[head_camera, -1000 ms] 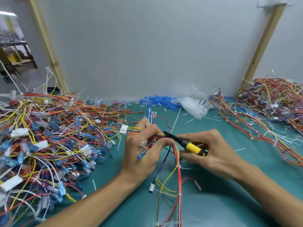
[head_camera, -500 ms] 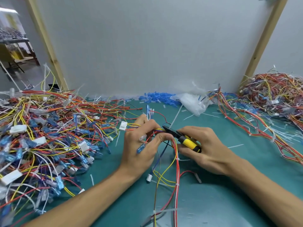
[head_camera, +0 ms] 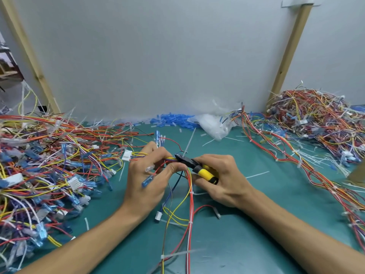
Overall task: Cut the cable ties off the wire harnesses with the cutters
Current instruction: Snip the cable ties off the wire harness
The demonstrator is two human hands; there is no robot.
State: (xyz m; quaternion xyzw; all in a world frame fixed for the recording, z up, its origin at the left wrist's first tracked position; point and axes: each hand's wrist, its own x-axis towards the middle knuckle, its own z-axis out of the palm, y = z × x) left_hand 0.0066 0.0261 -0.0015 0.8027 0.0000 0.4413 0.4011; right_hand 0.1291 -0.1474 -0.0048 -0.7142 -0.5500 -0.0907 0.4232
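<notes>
- Wire harness (head_camera: pixel 190 194): it sits at the middle of the counter (head_camera: pixel 256 224), its upper end bunched in the left hand and its red, yellow and blue wires trailing toward the near edge, much as half a second ago.
- Cable tie (head_camera: pixel 188 144): its white tail stands up from the bundle right at the cutters' nose, as in the earlier frames.
- Cutters (head_camera: pixel 194 167): the black nose has crept closer to the left fingertips than a second ago and now touches the yellow wires there. Whether the blades have bitten through is too small to tell.
- Right hand (head_camera: pixel 223 180): the grip is clenched round the yellow handles, with the fingers curled over them. A second ago they lay straighter and more of the handle showed.
- Left hand (head_camera: pixel 146 180): the grip is grasping the bundle, thumb and fingers pinched on the wires, and a blue terminal (head_camera: pixel 147 182) pokes out between the fingers.
- Lower down the harness a white connector (head_camera: pixel 158 215) lies on the counter.
- Outward, a pile of loose wires (head_camera: pixel 39 165) covers the left side and another heap (head_camera: pixel 316 119) the far right.
- Blue sleeves (head_camera: pixel 171 118) and a clear bag (head_camera: pixel 211 123) lie along the back wall.
</notes>
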